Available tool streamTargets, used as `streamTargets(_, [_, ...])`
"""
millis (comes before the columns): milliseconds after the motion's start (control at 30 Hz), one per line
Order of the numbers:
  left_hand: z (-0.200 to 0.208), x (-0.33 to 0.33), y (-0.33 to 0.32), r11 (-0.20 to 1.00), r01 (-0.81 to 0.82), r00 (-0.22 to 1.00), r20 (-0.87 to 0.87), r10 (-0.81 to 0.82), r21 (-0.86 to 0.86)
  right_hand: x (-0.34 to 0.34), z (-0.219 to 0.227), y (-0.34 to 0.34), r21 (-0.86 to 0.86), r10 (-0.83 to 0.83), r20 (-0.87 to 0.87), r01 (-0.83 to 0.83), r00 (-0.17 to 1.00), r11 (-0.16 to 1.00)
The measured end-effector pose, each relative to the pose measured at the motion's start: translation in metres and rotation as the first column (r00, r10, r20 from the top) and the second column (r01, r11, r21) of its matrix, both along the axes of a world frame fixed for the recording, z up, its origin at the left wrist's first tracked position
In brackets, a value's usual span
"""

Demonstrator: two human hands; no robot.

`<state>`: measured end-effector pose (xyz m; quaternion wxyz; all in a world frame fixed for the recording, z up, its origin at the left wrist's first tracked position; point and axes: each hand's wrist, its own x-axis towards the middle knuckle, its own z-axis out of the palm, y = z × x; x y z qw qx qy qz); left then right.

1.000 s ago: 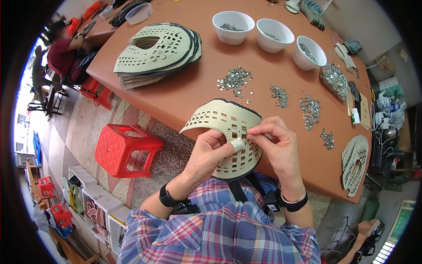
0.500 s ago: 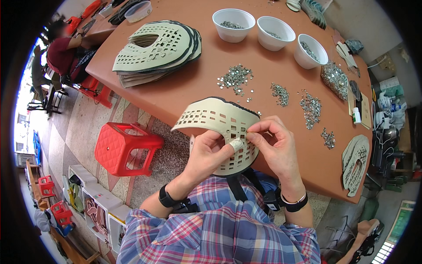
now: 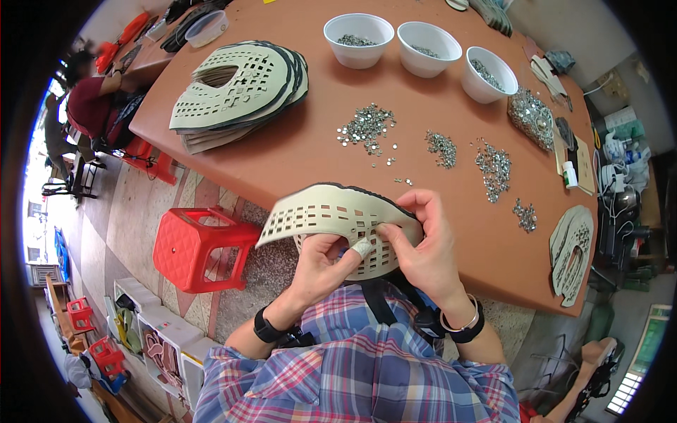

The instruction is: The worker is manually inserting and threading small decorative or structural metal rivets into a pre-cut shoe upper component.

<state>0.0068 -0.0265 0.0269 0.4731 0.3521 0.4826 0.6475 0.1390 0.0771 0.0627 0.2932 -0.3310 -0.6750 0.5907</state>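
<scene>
A curved cream shoe upper [image 3: 326,206], cut with rows of small rectangular holes and edged in black, is held up at the table's near edge. My left hand [image 3: 321,266] grips its inner edge from below; the thumb, wrapped in a white strip, presses on the face. On the other side, my right hand [image 3: 431,243] pinches the upper, thumb on the face and fingers over the dark outer rim. Whether a small stone sits under the right thumb cannot be seen. Beyond the upper lie loose piles of shiny stones [image 3: 368,128].
Three white bowls [image 3: 360,53] of stones stand at the back, beside a clear bag of stones [image 3: 530,120]. Stacked uppers [image 3: 240,84] lie far left, others [image 3: 571,254] at the right edge. A red stool [image 3: 187,250] stands left; a seated person [image 3: 92,106] is farther off.
The upper has shifted slightly left and tilted. My right hand has gone from a fingertip pinch above its face to gripping its right side, fingers behind the rim.
</scene>
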Motion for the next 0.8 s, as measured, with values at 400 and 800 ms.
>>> streamTargets(400, [-0.009,-0.007,0.007,1.0,-0.007,0.989,-0.148,0.009,0.01,0.0,-0.019,0.003,-0.128,-0.007,-0.118,-0.009,0.993,0.992])
streamTargets(800, [-0.022,-0.007,0.012,0.992,-0.072,0.997,-0.028,0.075,0.101,0.013,-0.022,0.065,0.411,-0.191,0.372,0.023,0.908,0.911])
